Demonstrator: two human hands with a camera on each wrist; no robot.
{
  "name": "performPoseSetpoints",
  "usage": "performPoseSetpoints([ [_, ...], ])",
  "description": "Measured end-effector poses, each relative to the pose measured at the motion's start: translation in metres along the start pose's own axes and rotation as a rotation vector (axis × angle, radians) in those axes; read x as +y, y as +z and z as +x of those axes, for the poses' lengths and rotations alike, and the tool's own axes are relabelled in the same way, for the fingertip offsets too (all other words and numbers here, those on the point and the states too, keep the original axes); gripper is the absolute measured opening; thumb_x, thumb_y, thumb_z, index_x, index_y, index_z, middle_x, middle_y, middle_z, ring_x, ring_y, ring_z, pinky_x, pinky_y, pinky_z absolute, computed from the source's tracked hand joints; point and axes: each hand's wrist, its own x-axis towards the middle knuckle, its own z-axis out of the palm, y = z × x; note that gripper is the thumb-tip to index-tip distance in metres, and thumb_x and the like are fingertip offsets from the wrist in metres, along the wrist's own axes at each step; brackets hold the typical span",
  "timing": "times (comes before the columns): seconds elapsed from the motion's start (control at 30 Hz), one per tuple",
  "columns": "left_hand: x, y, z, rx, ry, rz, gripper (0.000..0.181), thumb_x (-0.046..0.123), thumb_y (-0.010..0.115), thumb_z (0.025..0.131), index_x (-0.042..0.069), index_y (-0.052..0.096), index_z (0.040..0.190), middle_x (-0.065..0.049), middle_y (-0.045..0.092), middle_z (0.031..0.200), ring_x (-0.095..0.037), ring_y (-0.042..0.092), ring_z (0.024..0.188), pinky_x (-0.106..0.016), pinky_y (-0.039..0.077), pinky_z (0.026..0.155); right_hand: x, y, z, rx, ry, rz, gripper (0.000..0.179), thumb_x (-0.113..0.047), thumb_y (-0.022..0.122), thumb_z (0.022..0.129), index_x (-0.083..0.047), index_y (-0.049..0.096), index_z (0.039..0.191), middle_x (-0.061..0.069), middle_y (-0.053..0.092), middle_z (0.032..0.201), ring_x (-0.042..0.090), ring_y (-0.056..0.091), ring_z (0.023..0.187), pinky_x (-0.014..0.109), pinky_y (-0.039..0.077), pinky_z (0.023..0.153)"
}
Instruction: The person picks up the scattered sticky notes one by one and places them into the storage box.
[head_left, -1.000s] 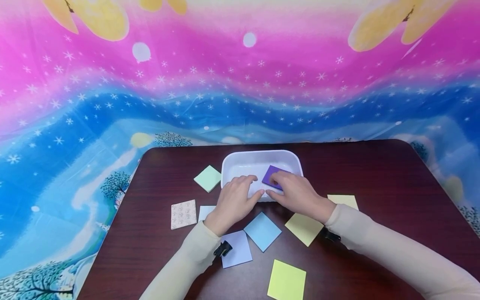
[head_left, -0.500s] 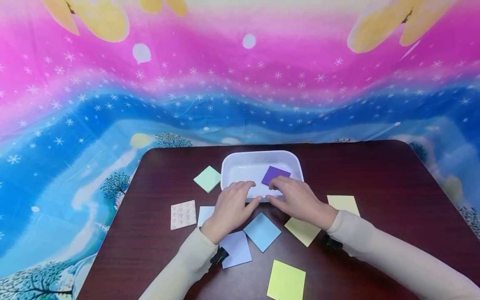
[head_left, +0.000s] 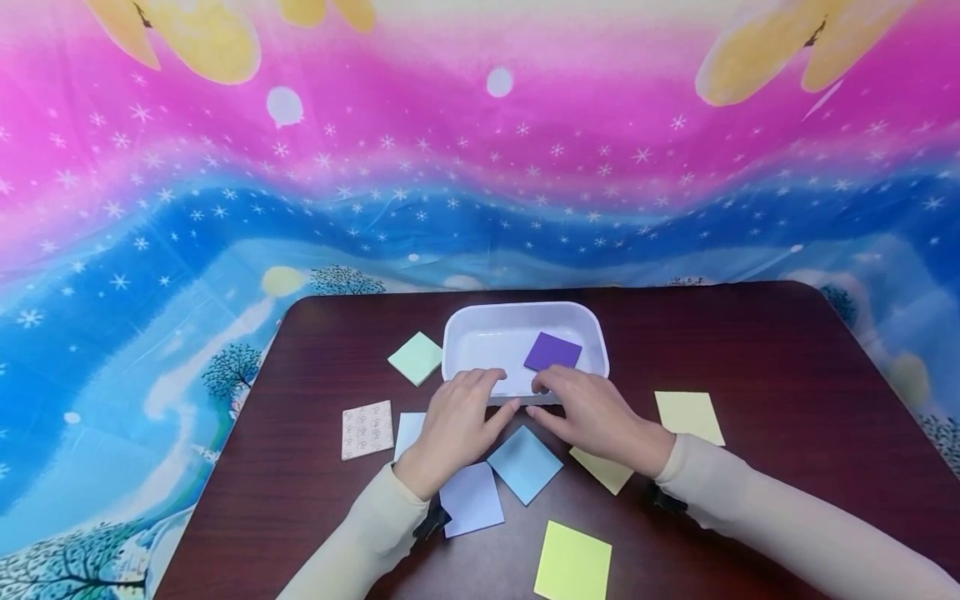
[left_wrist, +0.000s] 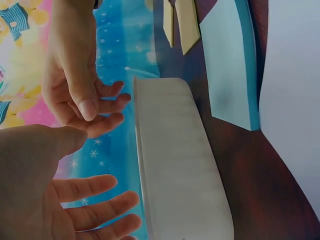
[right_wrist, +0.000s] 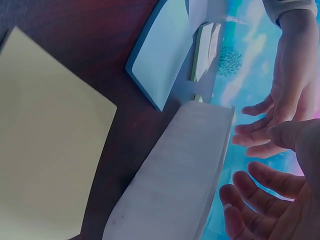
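My left hand (head_left: 459,425) hovers above the near edge of a white plastic tray (head_left: 452,333), fingers spread and holding nothing. Beside it, thumb close to the left thumb, my right hand (head_left: 603,417) also holds nothing, its fingers loosely bent. In both wrist views, the fingers of the left hand (left_wrist: 85,205) and right hand (right_wrist: 272,200) stay above the tray rim, apart from it. A purple sticky note pad (head_left: 552,350) lies inside the tray on the right, its near corner hidden by the right hand. A blue pad (head_left: 525,464) lies between the forearms.
On the dark table (head_left: 765,350) lie a mint pad (head_left: 416,358), a patterned square (head_left: 367,430), a pale blue pad (head_left: 407,427), a lavender pad (head_left: 474,500), a bright yellow pad (head_left: 573,560) and two pale yellow pads, one partly under the right wrist. A patterned cloth (head_left: 487,167) hangs behind.
Both hands have drawn back a little toward the person. The right fingers have come away from the purple pad, which stays in the tray.
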Motion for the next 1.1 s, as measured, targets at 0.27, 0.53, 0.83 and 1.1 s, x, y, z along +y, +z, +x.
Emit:
performPoseSetpoints([
  [0.27,-0.004,0.0,-0.009,0.01,-0.012,0.021,0.044,0.041,0.068,0.096,0.01,0.066,0.127,-0.008,0.072,0.123,-0.026,0.068,0.112,-0.043,0.056,0.089,-0.004,0.003,-0.007,-0.02,0.016,0.018,0.027,-0.03,0.079,0.087,-0.014,0.07,0.108,0.0,0.071,0.094,0.013,0.067,0.081,0.03,0.058,0.07],
  [0.53,-0.004,-0.002,-0.016,0.003,-0.022,0.022,0.044,0.04,0.069,0.095,0.011,0.066,0.127,-0.007,0.072,0.122,-0.025,0.067,0.112,-0.042,0.055,0.088,-0.009,0.007,-0.007,0.0,-0.017,0.003,0.023,-0.03,0.08,0.086,-0.016,0.07,0.102,-0.006,0.069,0.089,0.005,0.057,0.072,0.024,0.053,0.065],
  [0.83,-0.006,-0.007,-0.02,0.031,-0.021,0.05,0.044,0.041,0.068,0.095,0.01,0.066,0.127,-0.007,0.072,0.124,-0.026,0.067,0.116,-0.042,0.056,0.09,-0.011,0.009,-0.006,0.001,-0.048,0.0,0.023,-0.031,0.079,0.088,-0.016,0.07,0.103,-0.005,0.071,0.091,0.005,0.059,0.073,0.025,0.053,0.066],
  [1.1,-0.012,-0.011,-0.023,0.043,-0.038,0.042,0.045,0.041,0.068,0.095,0.01,0.066,0.128,-0.007,0.071,0.125,-0.025,0.067,0.115,-0.044,0.056,0.092,-0.012,0.008,-0.004,0.002,-0.068,0.003,0.024,-0.032,0.078,0.088,-0.014,0.071,0.103,-0.003,0.072,0.092,0.008,0.062,0.076,0.028,0.055,0.069],
])
